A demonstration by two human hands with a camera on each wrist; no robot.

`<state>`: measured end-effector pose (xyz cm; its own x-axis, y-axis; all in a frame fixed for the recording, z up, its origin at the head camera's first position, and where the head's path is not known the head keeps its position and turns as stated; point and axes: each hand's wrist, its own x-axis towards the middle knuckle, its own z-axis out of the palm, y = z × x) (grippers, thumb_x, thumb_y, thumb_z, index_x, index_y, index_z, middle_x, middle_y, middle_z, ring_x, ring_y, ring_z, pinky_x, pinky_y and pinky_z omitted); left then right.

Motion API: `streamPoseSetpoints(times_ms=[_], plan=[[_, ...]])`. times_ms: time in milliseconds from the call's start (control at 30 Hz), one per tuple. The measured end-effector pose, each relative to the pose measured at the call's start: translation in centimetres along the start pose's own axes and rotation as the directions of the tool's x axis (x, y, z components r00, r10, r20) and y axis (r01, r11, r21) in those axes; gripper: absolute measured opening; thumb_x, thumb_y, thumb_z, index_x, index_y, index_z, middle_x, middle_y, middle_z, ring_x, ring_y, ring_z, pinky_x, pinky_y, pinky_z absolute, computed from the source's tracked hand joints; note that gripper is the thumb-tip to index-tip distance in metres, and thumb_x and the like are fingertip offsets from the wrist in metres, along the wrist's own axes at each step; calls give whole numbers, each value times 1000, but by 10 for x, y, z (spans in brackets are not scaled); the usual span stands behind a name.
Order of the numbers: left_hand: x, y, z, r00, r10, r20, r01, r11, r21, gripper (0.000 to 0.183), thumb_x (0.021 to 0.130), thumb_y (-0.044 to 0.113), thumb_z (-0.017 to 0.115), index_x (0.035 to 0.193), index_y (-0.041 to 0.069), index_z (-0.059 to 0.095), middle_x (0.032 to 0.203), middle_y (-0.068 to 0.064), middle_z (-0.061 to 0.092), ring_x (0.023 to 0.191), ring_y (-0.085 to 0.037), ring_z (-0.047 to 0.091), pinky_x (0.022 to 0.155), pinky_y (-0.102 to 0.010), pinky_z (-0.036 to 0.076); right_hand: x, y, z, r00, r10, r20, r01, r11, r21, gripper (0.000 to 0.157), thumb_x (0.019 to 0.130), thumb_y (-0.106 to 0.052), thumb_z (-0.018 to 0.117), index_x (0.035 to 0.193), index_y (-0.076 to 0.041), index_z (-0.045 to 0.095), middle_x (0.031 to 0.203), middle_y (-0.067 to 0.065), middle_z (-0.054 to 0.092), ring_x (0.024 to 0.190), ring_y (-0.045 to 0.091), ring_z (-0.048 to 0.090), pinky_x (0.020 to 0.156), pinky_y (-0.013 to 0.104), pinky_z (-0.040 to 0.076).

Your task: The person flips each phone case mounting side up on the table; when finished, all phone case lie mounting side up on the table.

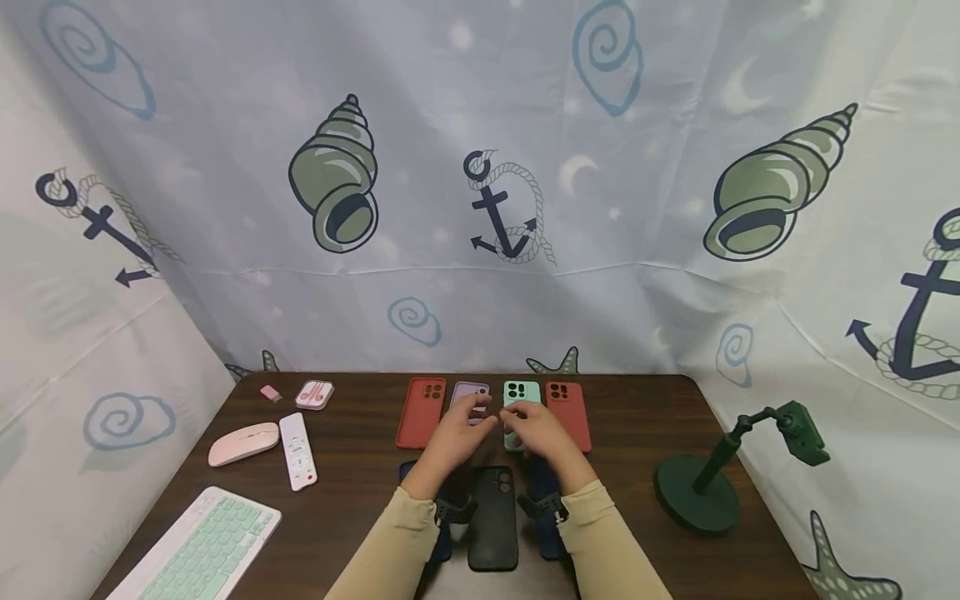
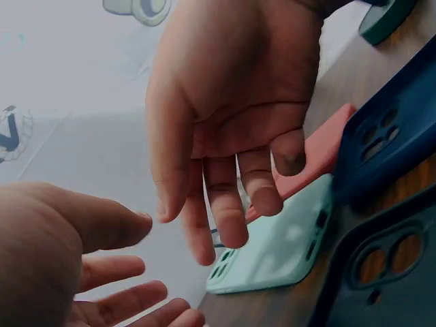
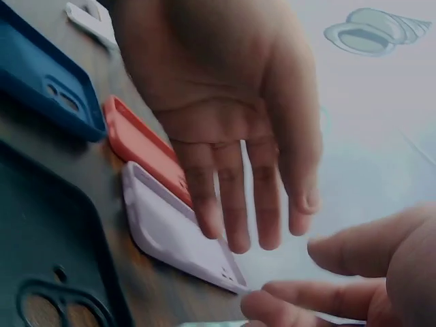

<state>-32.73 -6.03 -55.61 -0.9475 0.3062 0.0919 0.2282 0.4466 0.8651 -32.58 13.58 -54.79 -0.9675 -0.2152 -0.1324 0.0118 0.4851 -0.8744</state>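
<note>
Both hands hover over a row of phone cases, fingertips facing each other with a small gap. My left hand is over the lavender phone case, its fingers loosely bent around nothing. Opposite it, my right hand partly covers the mint phone case; in the left wrist view its palm and relaxed fingers hold nothing. A red phone case lies left of the lavender one, another red phone case right of the mint one. Between the wrists is a black phone case. Forearms partly hide two dark blue cases.
On the left lie a keyboard, a pink mouse, a white remote, a small white-and-pink box and a pink stick. A green lamp stands at the right. Patterned cloth hangs behind the table.
</note>
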Motion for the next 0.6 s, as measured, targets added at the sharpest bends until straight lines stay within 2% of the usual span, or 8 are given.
streamPoseSetpoints(times_ms=[133,267,367,500,600], plan=[[0,0,9,998,10,58,-4,994,-108,54,102,29,61,150,7,46,152,-22,46,138,-45,48,107,-58,45,0,5,-11,994,47,-100,-52,997,-50,33,105,-30,53,122,-5,67,102,15,72,80,26,69,56,33,53],[2,0,18,994,31,109,-9,981,-194,60,102,25,61,154,4,39,156,-25,41,145,-43,41,115,-56,38,0,10,-22,975,121,-185,-139,986,-89,36,104,-29,53,126,-4,66,105,13,71,84,23,66,61,35,54],[2,0,24,990,39,133,-11,979,-204,60,103,23,60,155,4,37,156,-27,40,146,-42,39,116,-54,37,0,13,-27,967,130,-221,-162,978,-129,40,104,-30,53,129,-3,66,114,15,70,94,25,66,73,40,56],[1,-2,29,989,18,144,8,984,-179,59,103,21,58,155,4,36,156,-28,40,145,-41,41,115,-54,38,1,16,-30,962,127,-242,-170,971,-166,41,103,-33,54,127,-2,68,119,16,71,105,27,65,90,47,54],[2,-7,32,989,-6,148,32,984,-175,59,104,21,57,156,5,35,156,-27,40,144,-41,43,114,-54,40,1,18,-30,962,133,-240,-180,966,-183,41,102,-33,55,123,-2,70,116,15,71,102,26,65,90,46,53]])
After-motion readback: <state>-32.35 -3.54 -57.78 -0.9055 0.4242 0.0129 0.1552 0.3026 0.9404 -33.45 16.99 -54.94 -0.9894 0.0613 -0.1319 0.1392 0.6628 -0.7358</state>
